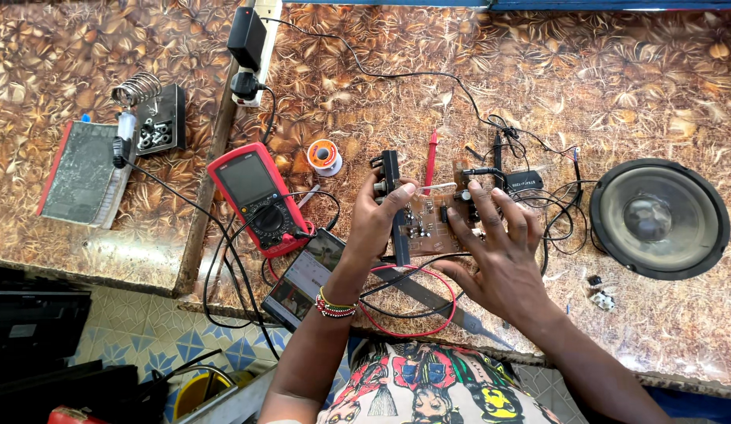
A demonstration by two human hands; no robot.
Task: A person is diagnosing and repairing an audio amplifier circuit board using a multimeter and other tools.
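— Where did we have the brown circuit board [430,224] with its small dark parts?

— On the leaf-patterned brown bench [632,86], between our hands. Our left hand [379,224] had its grip clenched around the black finned block [391,188] at the board's left edge, thumb across the top.

— And the right hand [499,251]?

— Its grip was released, fingers spread flat over the board's right side, touching it, grasping nothing as far as we could tell.

— What lay around?

— A red multimeter [255,196] and a phone [307,279] to the left, a round black speaker [660,218] well off to the right, a red wire loop [413,306] just below the board.
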